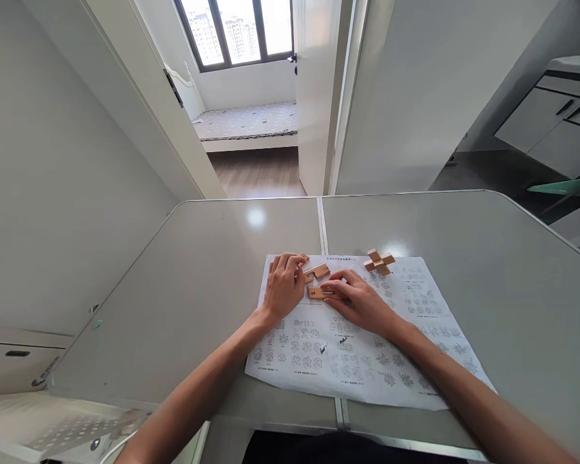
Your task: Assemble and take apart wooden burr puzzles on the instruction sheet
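Note:
A printed instruction sheet point(367, 348) with rows of small diagrams lies on a grey table point(198, 283). My left hand point(283, 287) rests near the sheet's top left, fingers curled over a small wooden piece point(303, 258). My right hand point(360, 299) lies flat on the sheet, its fingertips pinching a notched wooden block point(318, 292). Another notched wooden block point(318, 271) lies loose between the two hands. An assembled wooden cross-shaped puzzle point(379, 261) sits at the sheet's top edge, to the right of my hands, untouched.
The table is made of two panels with a seam point(322, 225) down the middle. An open doorway point(256, 167) beyond the table shows a room with a window. Grey cabinets point(555, 122) stand at the right. A white cable point(116, 448) runs below the table's left corner.

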Demonstrator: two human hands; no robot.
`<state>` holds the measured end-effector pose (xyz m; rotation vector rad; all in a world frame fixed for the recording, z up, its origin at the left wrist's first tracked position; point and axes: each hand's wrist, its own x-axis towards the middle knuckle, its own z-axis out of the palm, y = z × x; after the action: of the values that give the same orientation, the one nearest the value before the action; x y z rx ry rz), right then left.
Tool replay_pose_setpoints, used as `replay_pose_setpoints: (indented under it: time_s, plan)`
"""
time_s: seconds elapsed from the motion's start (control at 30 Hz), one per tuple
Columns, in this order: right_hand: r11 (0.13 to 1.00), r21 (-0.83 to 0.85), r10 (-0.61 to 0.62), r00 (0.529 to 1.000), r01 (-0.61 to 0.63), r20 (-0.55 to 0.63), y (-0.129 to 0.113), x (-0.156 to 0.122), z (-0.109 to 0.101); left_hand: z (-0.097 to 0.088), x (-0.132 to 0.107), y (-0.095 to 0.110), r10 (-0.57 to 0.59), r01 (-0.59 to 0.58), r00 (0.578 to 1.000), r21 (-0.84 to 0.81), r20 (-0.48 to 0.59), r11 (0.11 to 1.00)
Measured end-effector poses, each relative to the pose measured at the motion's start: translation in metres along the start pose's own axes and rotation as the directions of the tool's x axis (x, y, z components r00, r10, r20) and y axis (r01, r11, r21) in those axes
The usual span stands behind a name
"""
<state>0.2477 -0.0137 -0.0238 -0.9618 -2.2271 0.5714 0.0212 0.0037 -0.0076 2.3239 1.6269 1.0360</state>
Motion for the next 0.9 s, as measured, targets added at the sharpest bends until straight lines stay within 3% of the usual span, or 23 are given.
replay_pose_setpoints:
  time_s: [0.13, 0.4, 0.7, 0.9]
  plan:
    - [1.0, 0.02, 0.021, 0.998, -0.02, -0.058, 0.0026, 0.0001, 0.0037, -0.0002, 0.0004, -0.0017, -0.057, 0.057, 0.998, -0.013, -0.024, 0.998]
    - [0.994, 0.093, 0.075, 0.99, -0.065, -0.118, 0.0001, 0.0025, 0.0032, 0.0036, 0.0032, -0.0097, -0.178, 0.184, 0.983, -0.211, 0.048, 0.96]
    - [0.992, 0.121, 0.056, 0.993, -0.043, -0.106, 0.0028, 0.0026, 0.0047, -0.0002, -0.0017, -0.0022, 0.036, -0.005, 0.983, -0.172, 0.181, 0.985]
    - [0.993, 0.119, 0.028, 0.99, -0.011, -0.137, 0.0053, 0.0018, 0.0063, -0.0011, -0.0029, -0.0011, 0.092, -0.064, 0.963, -0.117, 0.253, 0.991]
